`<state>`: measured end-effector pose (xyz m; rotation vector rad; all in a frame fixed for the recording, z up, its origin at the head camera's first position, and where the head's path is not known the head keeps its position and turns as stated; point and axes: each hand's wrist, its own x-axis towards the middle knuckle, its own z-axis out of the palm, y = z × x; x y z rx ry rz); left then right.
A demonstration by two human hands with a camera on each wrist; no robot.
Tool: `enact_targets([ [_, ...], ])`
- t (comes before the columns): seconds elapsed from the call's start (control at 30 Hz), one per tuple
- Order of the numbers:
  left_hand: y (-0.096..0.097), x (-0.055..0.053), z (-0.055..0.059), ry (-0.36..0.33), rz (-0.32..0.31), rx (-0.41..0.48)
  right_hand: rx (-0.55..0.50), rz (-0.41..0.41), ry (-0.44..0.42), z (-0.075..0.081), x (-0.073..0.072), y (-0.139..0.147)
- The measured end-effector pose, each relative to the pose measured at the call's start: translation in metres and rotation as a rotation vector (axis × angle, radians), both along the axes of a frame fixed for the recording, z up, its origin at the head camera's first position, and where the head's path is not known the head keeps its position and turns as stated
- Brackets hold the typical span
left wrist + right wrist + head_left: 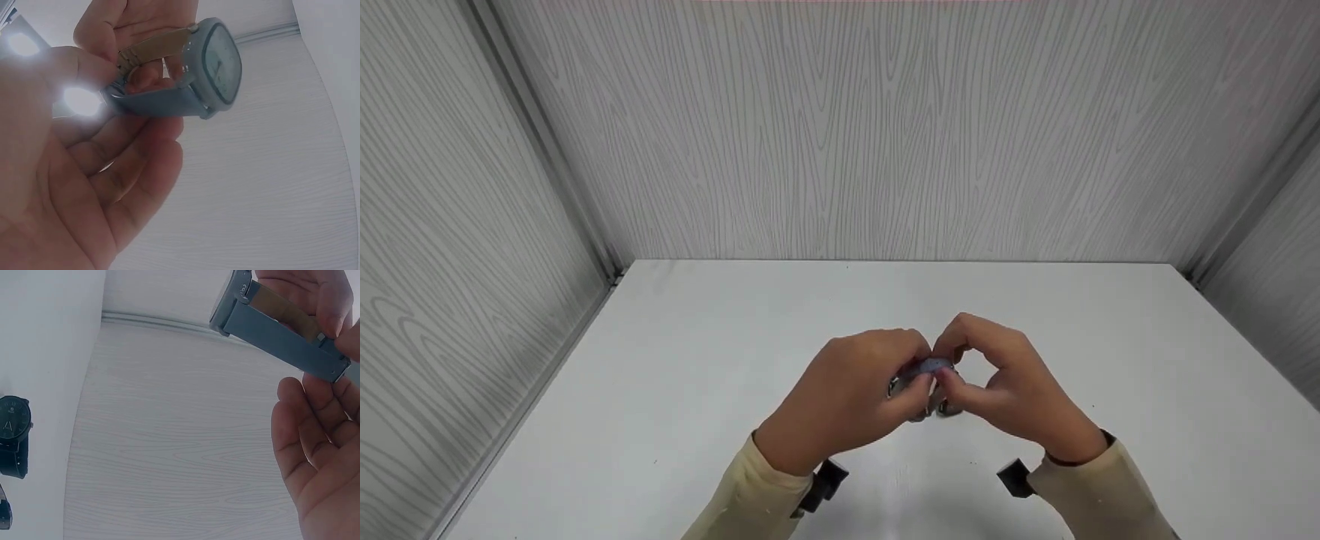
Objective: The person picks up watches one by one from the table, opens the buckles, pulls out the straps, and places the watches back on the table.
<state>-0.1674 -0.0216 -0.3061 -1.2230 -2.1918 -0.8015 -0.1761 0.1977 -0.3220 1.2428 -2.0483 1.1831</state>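
A wristwatch with a rounded square case [223, 63] and a blue-grey strap [157, 104] is held up between both hands, its strap bent into a loop. My left hand [859, 394] pinches the strap near the buckle end with thumb and fingers. From the other side, my right hand [1020, 382] pinches the same end, its thumb and forefinger forming a ring in the head view. The hands meet at the strap and cover most of the watch there. In the right wrist view the case tilts up at the strap's far end, and the strap's inner side looks tan.
In the right wrist view a black round-faced watch [14, 419] lies at the left on the white surface, with part of another dark watch [4, 512] below it. A white table [735, 300] spreads under the hands, enclosed by wood-patterned panels [840, 135].
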Motion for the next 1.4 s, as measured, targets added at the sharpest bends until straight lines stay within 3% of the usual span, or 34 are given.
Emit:
enact_targets([
  [0.33,0.0043,0.0033,0.0011,0.088,0.001,0.042,-0.043,0.049,-0.05,0.0031,0.0048,-0.0014],
  [0.83,0.0026,0.0052,0.0039,0.09,0.026,0.01,-0.06,0.061,-0.072,0.0016,0.0061,-0.0029],
  [1.03,0.003,0.0028,0.0023,0.07,0.035,0.021,-0.056,-0.005,-0.026,0.0049,0.0072,-0.0041],
  [1.23,0.0008,-0.0009,0.0028,-0.008,0.05,0.05,-0.062,-0.096,0.005,0.0074,0.0077,-0.0027],
  [1.4,0.0016,-0.0031,-0.0004,0.032,0.085,0.028,-0.041,-0.167,-0.05,0.0048,0.0065,-0.0026],
])
